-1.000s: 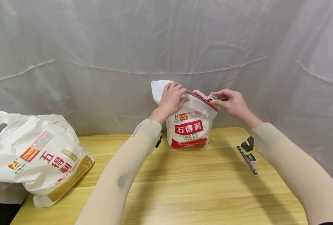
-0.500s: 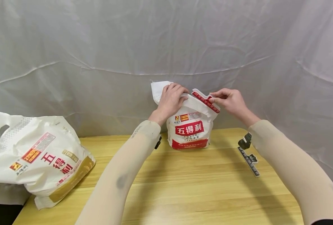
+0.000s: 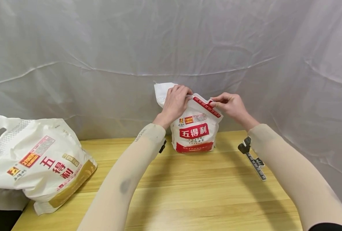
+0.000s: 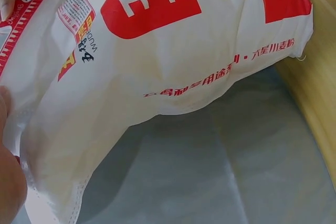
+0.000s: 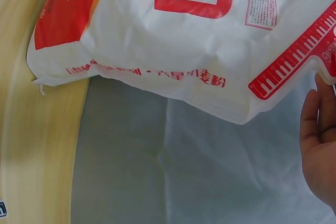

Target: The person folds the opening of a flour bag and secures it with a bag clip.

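Observation:
A white flour bag (image 3: 194, 141) with red print stands at the back of the table. My left hand (image 3: 175, 102) grips its gathered top, the white handle end sticking up behind the fingers. Along the sloping right part of the top edge lies a red-and-white clip (image 3: 207, 106) with a piano-key pattern. My right hand (image 3: 231, 104) pinches this clip by its middle grip. In the right wrist view the clip's red bar (image 5: 294, 51) lies across the bag's plastic, the right fingertips (image 5: 324, 90) at its grip. Only part of the left hand (image 4: 10, 182) shows in the left wrist view.
Another white flour bag (image 3: 58, 154), with a gold base, leans at the table's left edge. A black piano-key clip (image 3: 256, 165) lies on the wooden table (image 3: 205, 192), beside the right forearm. Grey cloth (image 3: 116, 64) hangs close behind the table.
My right hand has moved left and slightly down with the red clip, sliding it further over the bag's top edge, nearer the left hand. The left hand keeps its grip almost in place.

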`<state>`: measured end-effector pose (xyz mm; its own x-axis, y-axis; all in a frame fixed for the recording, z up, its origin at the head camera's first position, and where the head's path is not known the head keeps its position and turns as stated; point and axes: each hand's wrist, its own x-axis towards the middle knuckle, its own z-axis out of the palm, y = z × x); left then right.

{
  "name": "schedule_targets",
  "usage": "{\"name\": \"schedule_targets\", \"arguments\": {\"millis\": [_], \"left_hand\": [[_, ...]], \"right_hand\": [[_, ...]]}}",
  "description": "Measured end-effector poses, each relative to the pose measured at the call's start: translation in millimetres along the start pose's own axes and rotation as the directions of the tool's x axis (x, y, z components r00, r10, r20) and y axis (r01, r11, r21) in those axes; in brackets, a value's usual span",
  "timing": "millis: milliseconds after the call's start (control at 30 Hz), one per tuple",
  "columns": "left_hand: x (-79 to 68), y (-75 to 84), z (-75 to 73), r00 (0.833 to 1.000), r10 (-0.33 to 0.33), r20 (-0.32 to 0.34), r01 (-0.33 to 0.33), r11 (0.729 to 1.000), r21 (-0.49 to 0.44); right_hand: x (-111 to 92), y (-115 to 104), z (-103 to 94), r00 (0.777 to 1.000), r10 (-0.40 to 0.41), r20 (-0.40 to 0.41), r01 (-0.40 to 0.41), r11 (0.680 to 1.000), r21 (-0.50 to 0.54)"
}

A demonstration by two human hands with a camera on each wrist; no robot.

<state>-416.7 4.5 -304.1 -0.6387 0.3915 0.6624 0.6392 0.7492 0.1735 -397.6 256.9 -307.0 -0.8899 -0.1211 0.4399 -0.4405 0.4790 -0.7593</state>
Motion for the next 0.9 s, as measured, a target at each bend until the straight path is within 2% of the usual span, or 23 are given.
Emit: {"name": "schedule_targets", "arguments": {"millis": [300, 633, 900], "left_hand": [[2.1, 2.3, -3.7, 1.0, -0.02, 0.016, 0.02, 1.0, -0.01], [3.2, 3.3, -6.5, 0.999, -0.021, 0.036, 0.021, 1.0, 0.006], [1.1, 0.8, -3.4, 0.999, -0.031, 0.035, 0.031, 0.999, -0.006]], "right_hand": [[0.7, 3.7, 5.2, 1.0, -0.03, 0.001, 0.03, 0.999, -0.039], [5.2, 0.6, 8.6, 0.995, -0.083, 0.051, 0.089, 0.986, -0.14], [2.2, 2.6, 7.5, 0.995, -0.034, 0.092, 0.047, 0.989, -0.141]]}}
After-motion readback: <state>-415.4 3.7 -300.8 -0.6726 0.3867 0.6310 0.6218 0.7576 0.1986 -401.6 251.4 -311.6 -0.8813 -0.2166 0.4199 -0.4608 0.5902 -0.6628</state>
